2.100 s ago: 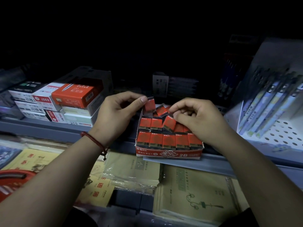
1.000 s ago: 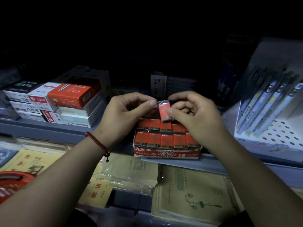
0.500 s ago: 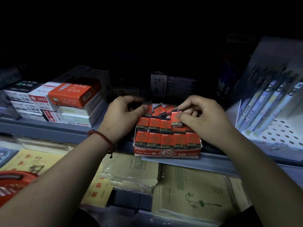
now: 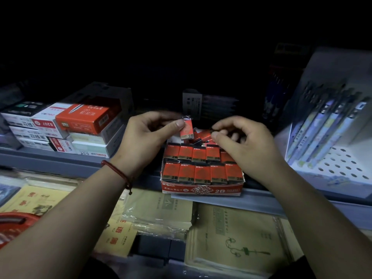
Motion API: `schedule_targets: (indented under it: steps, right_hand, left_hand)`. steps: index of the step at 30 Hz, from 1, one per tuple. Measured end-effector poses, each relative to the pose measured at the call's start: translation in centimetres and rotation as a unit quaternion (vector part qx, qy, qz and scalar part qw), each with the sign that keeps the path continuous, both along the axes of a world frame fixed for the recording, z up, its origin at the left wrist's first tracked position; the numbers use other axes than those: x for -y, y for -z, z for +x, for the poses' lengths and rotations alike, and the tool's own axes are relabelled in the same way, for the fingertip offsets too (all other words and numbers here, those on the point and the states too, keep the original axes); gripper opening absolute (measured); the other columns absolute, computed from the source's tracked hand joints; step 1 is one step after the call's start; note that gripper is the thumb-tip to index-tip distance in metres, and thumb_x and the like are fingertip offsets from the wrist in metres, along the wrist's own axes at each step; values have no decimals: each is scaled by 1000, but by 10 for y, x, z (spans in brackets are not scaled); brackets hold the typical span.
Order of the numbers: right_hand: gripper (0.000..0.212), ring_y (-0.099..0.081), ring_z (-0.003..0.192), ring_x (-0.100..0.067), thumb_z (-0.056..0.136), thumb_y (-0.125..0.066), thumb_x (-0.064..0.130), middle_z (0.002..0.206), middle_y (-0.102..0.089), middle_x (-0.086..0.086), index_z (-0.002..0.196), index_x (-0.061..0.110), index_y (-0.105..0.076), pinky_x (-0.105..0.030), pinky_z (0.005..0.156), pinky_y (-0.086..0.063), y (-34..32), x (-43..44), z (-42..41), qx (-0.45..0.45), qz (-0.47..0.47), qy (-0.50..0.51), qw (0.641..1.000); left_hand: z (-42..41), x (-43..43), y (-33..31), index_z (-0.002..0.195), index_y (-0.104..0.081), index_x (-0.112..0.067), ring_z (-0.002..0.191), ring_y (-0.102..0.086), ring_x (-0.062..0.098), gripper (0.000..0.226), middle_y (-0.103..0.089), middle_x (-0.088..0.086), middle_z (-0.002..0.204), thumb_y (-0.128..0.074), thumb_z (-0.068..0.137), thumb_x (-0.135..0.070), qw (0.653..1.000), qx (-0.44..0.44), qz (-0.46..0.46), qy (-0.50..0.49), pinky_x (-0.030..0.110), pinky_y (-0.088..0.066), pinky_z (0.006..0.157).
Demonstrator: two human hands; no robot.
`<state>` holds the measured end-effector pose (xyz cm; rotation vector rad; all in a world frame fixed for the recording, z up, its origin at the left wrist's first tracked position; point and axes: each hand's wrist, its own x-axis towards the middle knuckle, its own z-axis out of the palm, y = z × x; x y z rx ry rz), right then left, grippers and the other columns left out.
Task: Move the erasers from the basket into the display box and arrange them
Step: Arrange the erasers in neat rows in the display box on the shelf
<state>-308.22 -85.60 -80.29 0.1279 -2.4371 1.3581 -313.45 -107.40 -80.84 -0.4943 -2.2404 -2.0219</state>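
Left hand [image 4: 145, 135] pinches a red wrapped eraser [image 4: 187, 131]; right hand [image 4: 243, 143] curls, hold unclear. Seat it squarely in the red cardboard display box [image 4: 201, 191].

Grey shelf [image 4: 66, 162] and its load, seen from the front.
A red display box [image 4: 201, 190] stands at the shelf's front edge, near the middle. To its left, red and white pen boxes [image 4: 66, 129] lie stacked in layers. To its right stands a white perforated pen rack [image 4: 342, 166]. Wrapped exercise books [image 4: 231, 234] lie flat on the level below.
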Motion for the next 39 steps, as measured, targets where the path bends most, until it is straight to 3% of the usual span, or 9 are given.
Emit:
schedule_targets:
  steps: [5, 9, 13, 17, 22, 27, 31, 36, 39]
  right_hand:
    - [25, -56, 72, -10, 88, -75, 30, 91, -72, 6, 113, 29, -70, -24, 66, -49, -6, 11, 2, -16, -58, -31, 998]
    - [25, -62, 78, -31, 89, -75, 21, 90, -73, 2, 112, 28, -66, -42, 72, -55, -6, 14, 1, -9, -83, -37, 996]
    - [21, -62, 76, -25, 92, -70, 11, 90, -70, -11, 101, 30, -68, -38, 73, -55, -10, 7, 1, -18, -94, -16, 995]
    - [18, -64, 77, -26, 93, -65, 6, 94, -72, -19, 88, 21, -73, -41, 75, -54, -10, -7, 1, -2, -71, 35, 997]
    - [16, -62, 70, -25, 88, -67, 13, 80, -70, -8, 80, 26, -72, -41, 70, -55, -3, -13, 0, 29, 22, 41, 998]
    - [15, -53, 55, -10, 83, -69, 15, 64, -65, -1, 71, 24, -69, -34, 58, -49, -1, -16, 3, 38, 90, 20, 995]
    - [15, -59, 59, -9, 84, -71, 17, 65, -66, 6, 71, 24, -70, -35, 63, -53, 1, -21, 0, 57, 89, 11, 994]
    - [18, -64, 70, -16, 85, -71, 17, 78, -67, 3, 69, 24, -69, -37, 67, -55, 2, -21, -1, 43, 97, 14, 994]
    - [20, -57, 62, -10, 83, -70, 14, 82, -62, -1, 66, 23, -65, -27, 61, -47, 4, -18, 0, 30, 108, 22, 993]
  left_hand:
    - [7, -6, -2, 106, -76, -9, 91, -77, 21, 27, -79, 8, 97, -77, 82, -21, 998, -24, -1, 57, 29, -63, 77]
    - [8, -11, 2, 101, -77, -9, 86, -78, 20, 25, -80, 7, 90, -80, 79, -20, 996, -31, -22, 78, 28, -62, 74]
    - [8, -11, 3, 102, -77, -18, 84, -75, 20, 23, -79, 1, 89, -77, 82, -29, 993, -61, -80, 57, 35, -63, 76]
    - [6, -7, 7, 102, -77, -27, 86, -70, 24, 11, -76, -1, 94, -73, 93, -23, 982, -90, -157, 47, 43, -59, 78]
    - [5, -3, 7, 109, -73, -43, 109, -59, 7, 19, -69, -15, 110, -68, 92, -37, 958, -123, -242, 86, 36, -53, 93]
    - [6, -4, 4, 121, -63, -55, 113, -50, 9, 38, -66, -17, 114, -53, 84, -57, 936, -134, -307, 106, 46, -39, 106]
    - [13, -4, -2, 123, -61, -57, 113, -39, -5, 41, -54, -21, 107, -56, 83, -63, 933, -124, -317, 117, 28, -32, 103]
    - [21, -5, -10, 125, -49, -67, 114, -27, -15, 66, -37, -46, 106, -60, 62, -83, 905, -147, -366, 162, 17, -28, 101]
    - [23, -4, -12, 136, -37, -66, 112, -28, -3, 95, -34, -31, 112, -66, 49, -87, 883, -143, -409, 179, 16, -29, 101]
